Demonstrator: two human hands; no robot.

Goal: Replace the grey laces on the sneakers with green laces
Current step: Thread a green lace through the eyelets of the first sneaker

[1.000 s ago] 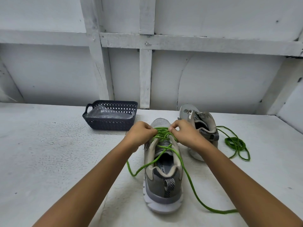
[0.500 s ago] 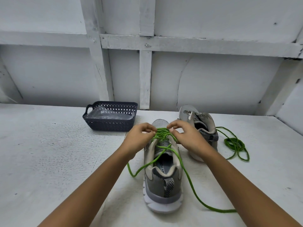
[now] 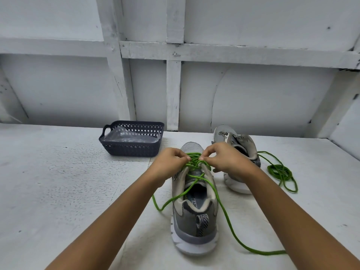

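Pinch of L hand (image 3: 168, 162) & R hand (image 3: 227, 161) on round, ropy green lace (image 3: 195, 164) over grey mesh sneaker (image 3: 194, 227)

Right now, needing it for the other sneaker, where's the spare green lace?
Head view: the spare green lace lies coiled on the table's right side, just right of the far sneaker.

Bright, even, diffuse light, cool white cast. Soft faint shadows under the sneaker (image 3: 194, 221) and basket (image 3: 132, 141), lower centre and mid left. No glare. Sharp centre, slight softness and wide-angle bending toward frame edges, corners especially.
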